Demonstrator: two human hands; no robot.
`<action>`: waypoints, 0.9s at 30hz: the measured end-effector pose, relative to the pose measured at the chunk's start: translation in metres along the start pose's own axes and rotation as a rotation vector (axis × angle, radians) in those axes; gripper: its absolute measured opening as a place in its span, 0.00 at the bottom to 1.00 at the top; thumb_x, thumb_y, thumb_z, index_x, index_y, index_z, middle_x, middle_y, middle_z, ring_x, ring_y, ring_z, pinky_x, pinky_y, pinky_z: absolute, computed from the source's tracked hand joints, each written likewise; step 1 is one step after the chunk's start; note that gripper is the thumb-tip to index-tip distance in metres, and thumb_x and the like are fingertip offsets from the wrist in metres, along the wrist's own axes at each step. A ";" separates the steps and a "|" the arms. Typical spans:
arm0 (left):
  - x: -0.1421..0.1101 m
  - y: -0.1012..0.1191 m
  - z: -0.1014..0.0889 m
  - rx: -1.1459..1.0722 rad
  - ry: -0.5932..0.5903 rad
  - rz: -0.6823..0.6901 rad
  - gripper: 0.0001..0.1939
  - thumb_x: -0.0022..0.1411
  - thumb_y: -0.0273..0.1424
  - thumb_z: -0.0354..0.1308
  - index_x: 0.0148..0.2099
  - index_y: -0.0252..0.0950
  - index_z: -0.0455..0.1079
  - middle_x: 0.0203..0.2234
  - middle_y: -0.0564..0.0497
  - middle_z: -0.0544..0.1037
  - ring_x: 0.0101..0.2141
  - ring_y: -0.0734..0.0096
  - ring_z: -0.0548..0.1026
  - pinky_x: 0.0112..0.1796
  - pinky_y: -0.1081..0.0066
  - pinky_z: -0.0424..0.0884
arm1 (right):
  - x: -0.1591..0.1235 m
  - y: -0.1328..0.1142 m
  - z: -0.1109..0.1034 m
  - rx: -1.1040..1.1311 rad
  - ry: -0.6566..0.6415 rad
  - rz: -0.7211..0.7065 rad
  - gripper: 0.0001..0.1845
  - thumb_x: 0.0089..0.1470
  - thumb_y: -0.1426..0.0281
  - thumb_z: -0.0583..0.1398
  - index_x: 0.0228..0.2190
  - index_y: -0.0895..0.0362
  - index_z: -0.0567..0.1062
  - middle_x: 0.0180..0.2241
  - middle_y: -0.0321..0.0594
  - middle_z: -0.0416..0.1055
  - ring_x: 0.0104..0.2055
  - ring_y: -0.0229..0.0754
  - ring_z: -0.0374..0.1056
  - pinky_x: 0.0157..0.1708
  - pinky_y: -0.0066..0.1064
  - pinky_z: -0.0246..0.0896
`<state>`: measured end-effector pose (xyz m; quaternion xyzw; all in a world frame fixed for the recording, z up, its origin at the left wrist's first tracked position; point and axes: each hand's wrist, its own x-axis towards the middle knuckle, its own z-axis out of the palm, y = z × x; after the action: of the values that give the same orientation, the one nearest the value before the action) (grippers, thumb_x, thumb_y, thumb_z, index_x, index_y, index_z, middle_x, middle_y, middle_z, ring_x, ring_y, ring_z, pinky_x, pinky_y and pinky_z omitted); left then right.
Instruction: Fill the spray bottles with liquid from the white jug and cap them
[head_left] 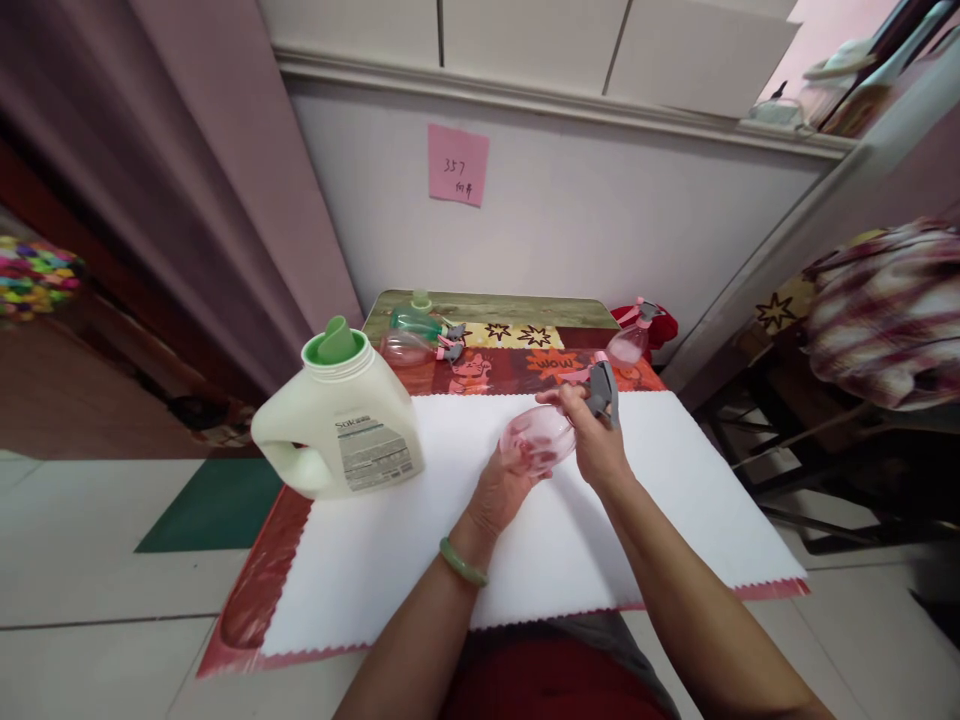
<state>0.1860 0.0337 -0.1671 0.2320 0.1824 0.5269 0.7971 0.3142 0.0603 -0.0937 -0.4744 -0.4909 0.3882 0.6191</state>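
Note:
A clear pink spray bottle (541, 437) lies tilted over the white cloth (420, 560) at the middle of the table. My left hand (504, 487), with a green bangle on the wrist, cups the bottle's round body from below. My right hand (592, 432) is closed round the bottle's neck at its grey trigger head (604, 390). A big white detergent jug (341, 420) with a green spout cap stands upright to the left, apart from both hands.
Two more spray bottles, a green one (414, 320) and a pink one (412, 348), lie at the table's far left. A third pink spray bottle (631, 340) lies at the far right. A pink note (457, 165) hangs on the wall. A chair with plaid fabric (885, 310) stands to the right.

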 end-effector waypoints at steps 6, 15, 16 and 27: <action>0.006 -0.009 -0.008 0.033 -0.022 -0.212 0.54 0.49 0.75 0.45 0.45 0.29 0.78 0.29 0.36 0.81 0.28 0.52 0.79 0.27 0.60 0.72 | -0.003 -0.010 -0.001 -0.030 -0.072 -0.004 0.20 0.56 0.52 0.66 0.25 0.53 0.73 0.34 0.38 0.83 0.38 0.46 0.76 0.42 0.38 0.68; 0.000 -0.001 -0.001 -0.019 0.036 -0.035 0.33 0.50 0.40 0.71 0.59 0.43 0.72 0.52 0.44 0.80 0.46 0.56 0.78 0.36 0.66 0.72 | 0.000 -0.003 -0.005 0.003 -0.004 -0.004 0.19 0.57 0.51 0.66 0.26 0.52 0.75 0.34 0.36 0.82 0.37 0.44 0.74 0.41 0.37 0.67; 0.002 -0.002 -0.003 -0.011 0.044 -0.064 0.31 0.52 0.46 0.69 0.57 0.40 0.73 0.47 0.43 0.81 0.40 0.59 0.79 0.32 0.68 0.70 | 0.000 -0.003 -0.006 0.000 -0.026 -0.015 0.19 0.57 0.52 0.66 0.25 0.53 0.74 0.34 0.36 0.82 0.37 0.44 0.74 0.41 0.37 0.67; 0.008 -0.004 -0.016 0.021 0.061 -0.432 0.47 0.54 0.71 0.44 0.37 0.29 0.76 0.20 0.40 0.76 0.15 0.68 0.69 0.16 0.72 0.53 | 0.030 -0.056 -0.036 0.356 -0.057 -0.043 0.27 0.48 0.46 0.71 0.22 0.54 0.69 0.26 0.34 0.77 0.31 0.41 0.77 0.34 0.34 0.76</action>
<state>0.1838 0.0427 -0.1832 0.1797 0.2572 0.3486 0.8832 0.3569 0.0673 -0.0349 -0.3353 -0.4421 0.4689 0.6872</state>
